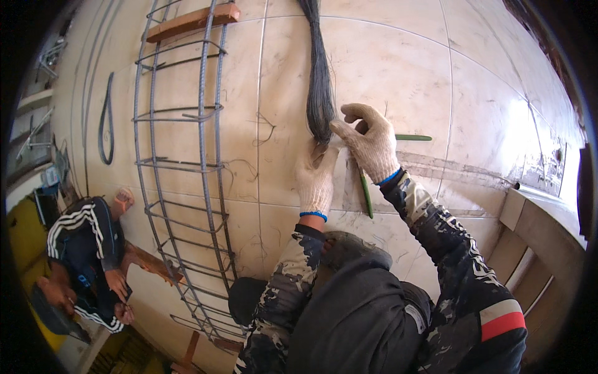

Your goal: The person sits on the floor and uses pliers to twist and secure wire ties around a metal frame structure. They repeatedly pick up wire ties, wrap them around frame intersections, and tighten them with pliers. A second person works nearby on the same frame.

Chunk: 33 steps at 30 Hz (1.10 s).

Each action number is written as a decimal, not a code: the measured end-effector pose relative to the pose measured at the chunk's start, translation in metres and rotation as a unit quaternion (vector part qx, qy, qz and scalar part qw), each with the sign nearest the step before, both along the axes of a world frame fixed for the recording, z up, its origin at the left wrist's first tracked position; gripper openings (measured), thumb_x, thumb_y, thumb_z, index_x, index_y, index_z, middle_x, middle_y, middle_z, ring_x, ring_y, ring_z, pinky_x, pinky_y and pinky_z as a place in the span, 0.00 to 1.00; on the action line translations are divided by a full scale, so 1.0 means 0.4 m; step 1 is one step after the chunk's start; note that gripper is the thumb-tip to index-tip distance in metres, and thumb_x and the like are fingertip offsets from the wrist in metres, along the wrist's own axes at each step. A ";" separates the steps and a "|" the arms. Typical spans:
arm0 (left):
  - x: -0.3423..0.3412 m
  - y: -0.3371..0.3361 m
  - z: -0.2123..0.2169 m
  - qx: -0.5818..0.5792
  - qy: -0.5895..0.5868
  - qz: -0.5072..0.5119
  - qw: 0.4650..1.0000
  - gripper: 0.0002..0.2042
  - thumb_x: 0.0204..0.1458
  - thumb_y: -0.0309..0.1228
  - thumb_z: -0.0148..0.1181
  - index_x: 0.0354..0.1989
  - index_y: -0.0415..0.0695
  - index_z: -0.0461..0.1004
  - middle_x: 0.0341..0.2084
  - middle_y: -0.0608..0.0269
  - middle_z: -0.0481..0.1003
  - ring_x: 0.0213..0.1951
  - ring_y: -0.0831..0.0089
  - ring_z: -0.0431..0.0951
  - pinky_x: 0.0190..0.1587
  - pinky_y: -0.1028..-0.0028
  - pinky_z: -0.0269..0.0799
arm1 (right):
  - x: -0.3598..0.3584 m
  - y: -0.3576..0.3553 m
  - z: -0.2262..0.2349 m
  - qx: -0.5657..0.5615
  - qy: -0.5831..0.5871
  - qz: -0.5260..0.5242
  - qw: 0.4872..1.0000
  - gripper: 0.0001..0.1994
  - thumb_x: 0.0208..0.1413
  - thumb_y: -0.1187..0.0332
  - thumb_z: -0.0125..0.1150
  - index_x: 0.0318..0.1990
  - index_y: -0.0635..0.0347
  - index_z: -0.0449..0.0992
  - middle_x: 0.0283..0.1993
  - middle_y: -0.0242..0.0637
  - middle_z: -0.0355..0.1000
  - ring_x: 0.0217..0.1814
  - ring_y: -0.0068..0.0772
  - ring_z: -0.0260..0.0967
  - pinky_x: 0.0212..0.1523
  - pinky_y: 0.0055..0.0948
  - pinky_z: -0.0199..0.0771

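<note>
A thick bundle of dark tie wire point(319, 81) lies on the tiles and runs from the top edge down toward me. My left hand point(315, 184), in a white knit glove with a blue cuff, is closed around its near end. To the right, my gloved right hand point(370, 142) is raised beside the bundle, thumb and forefinger curved and apart, with nothing visible between them. Beneath it rests a hand tool with two green handles point(413, 138), spread apart; its head is hidden under the hand.
A long rebar cage point(202, 124) stretches along my left, with a wooden block point(193, 22) across its far part. Past it, a co-worker point(93, 249) sits at the left. Wire scraps point(266, 124) litter the tiles. A slatted grey structure point(542, 218) stands at right.
</note>
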State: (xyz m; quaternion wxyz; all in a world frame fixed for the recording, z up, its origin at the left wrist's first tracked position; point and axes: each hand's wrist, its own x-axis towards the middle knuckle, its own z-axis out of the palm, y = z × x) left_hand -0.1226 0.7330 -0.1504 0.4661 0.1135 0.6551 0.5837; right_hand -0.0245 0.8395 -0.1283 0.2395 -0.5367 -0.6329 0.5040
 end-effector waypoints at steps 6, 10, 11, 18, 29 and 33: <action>-0.007 -0.015 -0.045 -0.037 0.031 -0.019 0.999 0.23 0.61 0.28 0.69 0.63 0.33 0.75 0.54 0.59 0.80 0.56 0.72 0.78 0.63 0.69 0.71 | -0.031 0.053 0.002 -0.085 0.051 -0.022 0.995 0.16 0.63 0.62 0.70 0.46 0.69 0.85 0.35 0.32 0.81 0.34 0.19 0.71 0.38 0.24 0.75; -0.001 -0.005 -0.042 -0.050 0.082 -0.024 0.995 0.27 0.58 0.37 0.72 0.61 0.35 0.75 0.50 0.53 0.81 0.51 0.65 0.80 0.58 0.65 0.74 | -0.027 0.064 -0.001 -0.084 0.029 -0.079 0.993 0.16 0.67 0.60 0.67 0.45 0.68 0.84 0.35 0.30 0.80 0.35 0.19 0.71 0.38 0.24 0.73; 0.002 0.000 -0.038 -0.057 0.104 -0.025 0.993 0.28 0.57 0.41 0.73 0.61 0.36 0.75 0.49 0.50 0.82 0.49 0.61 0.82 0.56 0.64 0.75 | -0.013 0.077 0.001 -0.110 0.062 -0.080 0.989 0.19 0.65 0.58 0.66 0.46 0.69 0.84 0.36 0.39 0.83 0.37 0.26 0.77 0.40 0.32 0.79; 0.045 0.061 0.026 -0.194 0.248 -0.060 0.947 0.27 0.53 0.48 0.73 0.51 0.37 0.79 0.39 0.46 0.84 0.42 0.51 0.85 0.47 0.59 0.78 | 0.065 0.126 0.049 -0.068 0.076 0.006 0.995 0.18 0.68 0.58 0.61 0.45 0.69 0.82 0.31 0.32 0.74 0.35 0.22 0.69 0.39 0.28 0.72; 0.043 0.380 -0.079 0.010 0.052 -0.003 0.999 0.13 0.61 0.39 0.68 0.35 0.41 0.82 0.26 0.66 0.83 0.27 0.71 0.80 0.32 0.68 0.74 | 0.213 -0.260 0.149 0.014 0.018 0.058 0.998 0.07 0.64 0.72 0.63 0.44 0.65 0.82 0.35 0.54 0.78 0.39 0.60 0.78 0.40 0.46 0.77; -0.107 0.466 -0.070 0.105 0.019 -0.136 0.985 0.22 0.69 0.40 0.61 0.65 0.41 0.70 0.54 0.59 0.81 0.52 0.70 0.82 0.42 0.72 0.80 | 0.383 -0.315 0.130 -0.069 0.041 0.185 0.979 0.05 0.61 0.72 0.65 0.42 0.61 0.84 0.36 0.51 0.79 0.38 0.56 0.79 0.39 0.46 0.78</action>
